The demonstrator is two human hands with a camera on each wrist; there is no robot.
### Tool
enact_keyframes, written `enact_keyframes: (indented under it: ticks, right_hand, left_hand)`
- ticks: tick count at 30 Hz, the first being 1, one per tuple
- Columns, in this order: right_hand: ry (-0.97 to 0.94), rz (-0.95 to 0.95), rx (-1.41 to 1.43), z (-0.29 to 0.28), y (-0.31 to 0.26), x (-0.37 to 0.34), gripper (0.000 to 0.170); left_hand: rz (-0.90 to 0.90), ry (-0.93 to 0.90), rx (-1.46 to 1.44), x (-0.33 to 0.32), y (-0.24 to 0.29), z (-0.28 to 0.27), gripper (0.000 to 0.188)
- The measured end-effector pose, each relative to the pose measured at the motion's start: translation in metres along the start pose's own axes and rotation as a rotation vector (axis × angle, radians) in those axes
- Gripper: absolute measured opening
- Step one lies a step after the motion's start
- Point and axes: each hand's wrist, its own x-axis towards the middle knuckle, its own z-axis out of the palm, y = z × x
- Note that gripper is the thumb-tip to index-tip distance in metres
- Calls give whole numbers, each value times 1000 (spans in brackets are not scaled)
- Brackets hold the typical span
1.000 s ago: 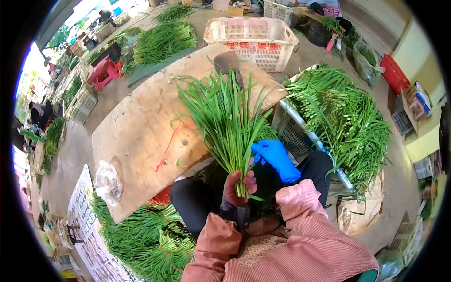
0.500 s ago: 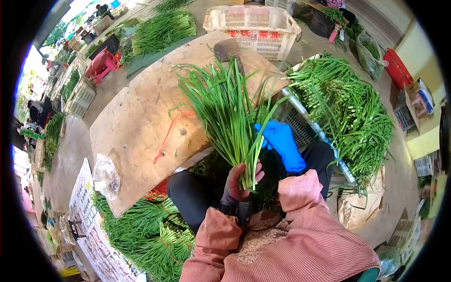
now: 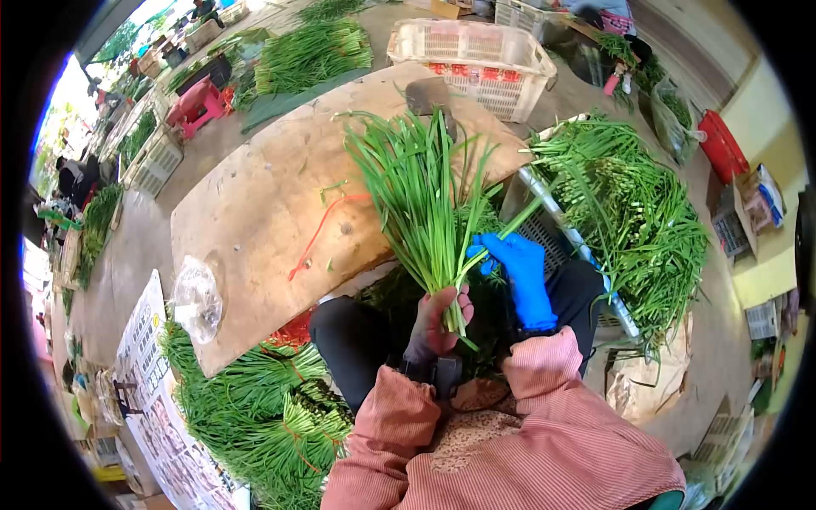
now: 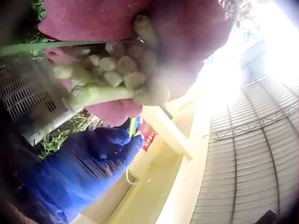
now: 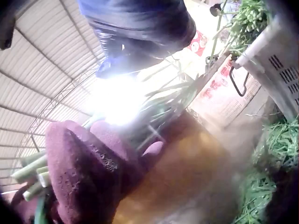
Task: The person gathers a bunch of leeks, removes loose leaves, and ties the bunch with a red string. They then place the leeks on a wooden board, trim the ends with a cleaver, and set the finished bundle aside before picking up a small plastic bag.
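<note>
The left hand (image 3: 436,323), in a dusky pink glove, grips a bunch of long green stalks (image 3: 416,187) by its pale ends, leaves fanning up and away. In the left wrist view the cut ends (image 4: 126,65) are ringed by its fingers. The right hand (image 3: 520,270), gloved in blue, pinches a single stalk beside the bunch; the left wrist view shows that stalk (image 4: 132,127) between the thumb and fingertips of the blue glove (image 4: 84,163). In the right wrist view glare hides part of the blue glove (image 5: 145,28).
A wooden board (image 3: 255,204) bears a red string (image 3: 327,225), a dark blade (image 3: 427,98) and a clear bag (image 3: 197,299). To the right stands a crate heaped with greens (image 3: 629,204). Tied bundles (image 3: 289,425) lie at lower left; a white crate (image 3: 476,64) stands beyond the board.
The blue-gloved hand has turned beside the bunch and now pinches one stalk, which slants out to the right. The left hand keeps its grip on the bunch.
</note>
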Motion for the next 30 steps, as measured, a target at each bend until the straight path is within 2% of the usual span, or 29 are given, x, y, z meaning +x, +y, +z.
enact_keyframes:
  ticks: [2, 4, 5, 9, 12, 14, 16, 18, 23, 27, 30]
  right_hand:
    - [-31, 0, 10, -1, -1, -5, 24]
    - [-4, -28, 2, 1, -11, -13, 25]
    - [-11, -31, -3, 2, -13, -15, 25]
    - [-56, -75, 51, 5, -17, -16, 28]
    - [-125, -53, 61, 5, -16, -9, 27]
    - [-123, -6, -101, 10, -16, -4, 24]
    - [-124, -31, -106, 11, -19, -4, 23]
    - [-64, -109, -60, 3, -25, 2, 23]
    - [74, -185, 58, -18, -57, 23, 25]
    - [82, -278, 89, -33, -94, 36, 24]
    - [86, -315, 59, -42, -98, 45, 24]
  left_hand:
    - [-20, 16, -19, 3, 0, -5, 23]
    - [-4, -92, -76, 7, -2, -5, 23]
    - [38, -10, -13, 5, -3, 2, 35]
    - [12, -21, -85, 8, -4, 5, 34]
    - [50, 6, 11, 8, -5, 7, 33]
    - [41, 33, 66, 8, -3, 9, 30]
    - [60, 37, 51, 8, -3, 13, 28]
    - [38, 5, -37, 9, -4, 10, 21]
    - [41, 66, 101, 6, -5, 7, 23]
    - [94, 50, 140, 6, -7, 9, 22]
    - [109, 100, 165, 6, -10, 10, 23]
